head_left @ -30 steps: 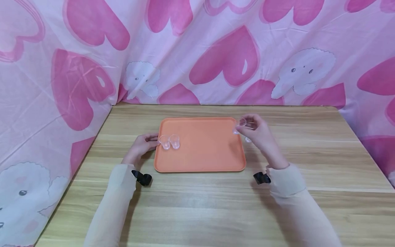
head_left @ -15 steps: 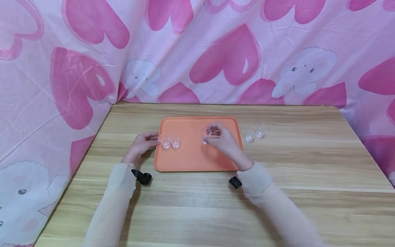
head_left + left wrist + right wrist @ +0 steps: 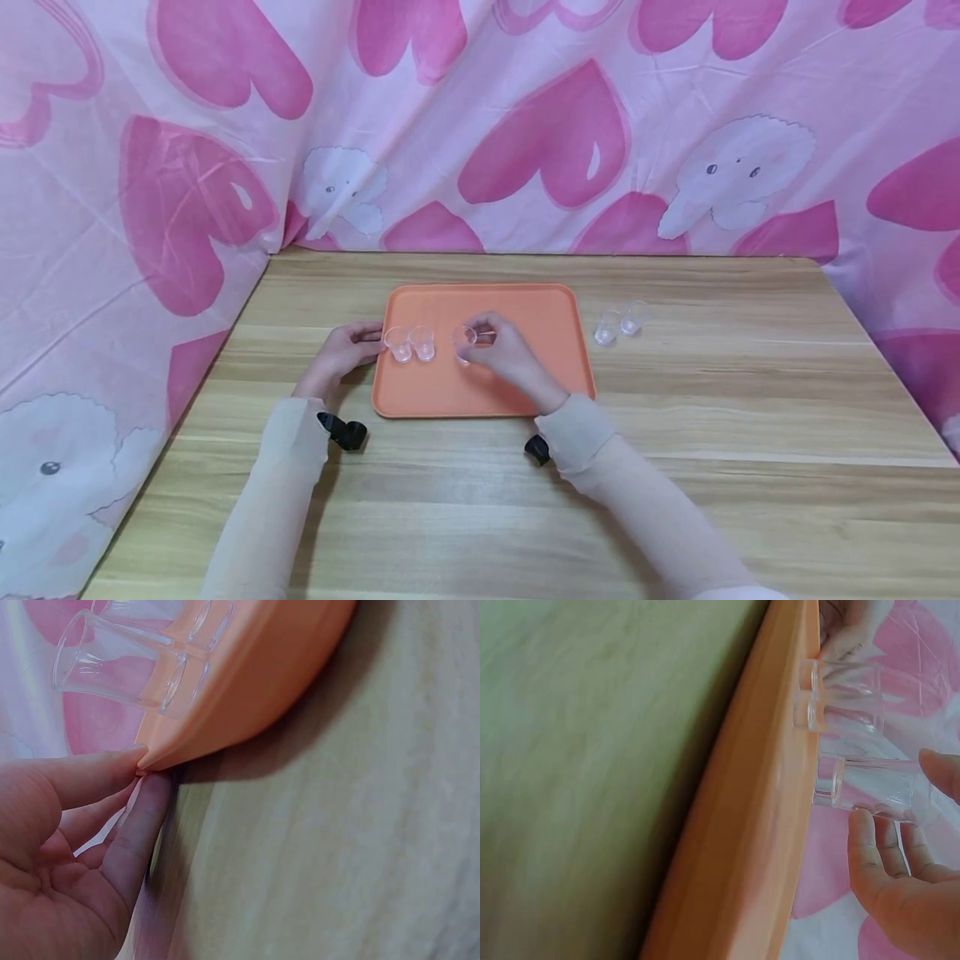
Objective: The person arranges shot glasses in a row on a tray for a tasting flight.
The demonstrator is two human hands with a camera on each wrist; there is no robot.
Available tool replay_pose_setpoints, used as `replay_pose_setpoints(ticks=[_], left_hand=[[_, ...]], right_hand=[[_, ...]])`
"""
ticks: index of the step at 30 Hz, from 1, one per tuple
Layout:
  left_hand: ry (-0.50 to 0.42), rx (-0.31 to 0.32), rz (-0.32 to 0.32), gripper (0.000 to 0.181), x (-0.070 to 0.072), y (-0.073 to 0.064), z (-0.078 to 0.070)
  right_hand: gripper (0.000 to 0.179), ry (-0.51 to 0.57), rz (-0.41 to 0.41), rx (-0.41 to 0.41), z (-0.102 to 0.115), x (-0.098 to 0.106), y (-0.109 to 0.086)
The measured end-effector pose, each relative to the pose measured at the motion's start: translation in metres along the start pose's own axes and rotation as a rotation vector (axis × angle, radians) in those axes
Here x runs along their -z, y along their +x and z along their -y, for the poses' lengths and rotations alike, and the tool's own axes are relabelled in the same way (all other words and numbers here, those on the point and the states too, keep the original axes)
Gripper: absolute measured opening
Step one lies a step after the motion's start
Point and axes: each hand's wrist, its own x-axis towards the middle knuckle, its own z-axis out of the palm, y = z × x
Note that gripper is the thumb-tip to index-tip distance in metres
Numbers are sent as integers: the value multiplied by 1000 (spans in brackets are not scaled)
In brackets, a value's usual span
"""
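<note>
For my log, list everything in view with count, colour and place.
Tray: one, orange, on the tabletop
Left tumblers: two, clear, on the tray's left
Held tumbler: one, clear, right of those
Right tumblers: two, clear, right of the tray
Tabletop: one, wood-brown, under the tray
Patterned fabric: count unclear, pink, behind and beside the tabletop
Sleeves: two, beige, left and right
Wrist cameras: two, black, one per wrist
Left hand: one, pinching the tray's edge
Right hand: one, gripping the held tumbler

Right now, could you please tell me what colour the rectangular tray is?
The rectangular tray is orange; the head view shows it best.
</note>
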Motion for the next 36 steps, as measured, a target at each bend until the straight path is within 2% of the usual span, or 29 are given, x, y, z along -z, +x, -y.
replay_pose_setpoints(ticks=[6, 16, 27, 36], left_hand=[[-1, 10, -10, 50, 0, -1, -1], [7, -22, -6, 50, 0, -2, -2], [-13, -35, -4, 51, 0, -1, 0], [-16, -10, -3, 51, -1, 0, 0]], right_hand=[[39, -34, -14, 8, -1, -9, 6], [40, -7, -20, -23, -1, -17, 14], [40, 6, -35, -16, -4, -24, 20], [41, 12, -27, -37, -3, -27, 22]])
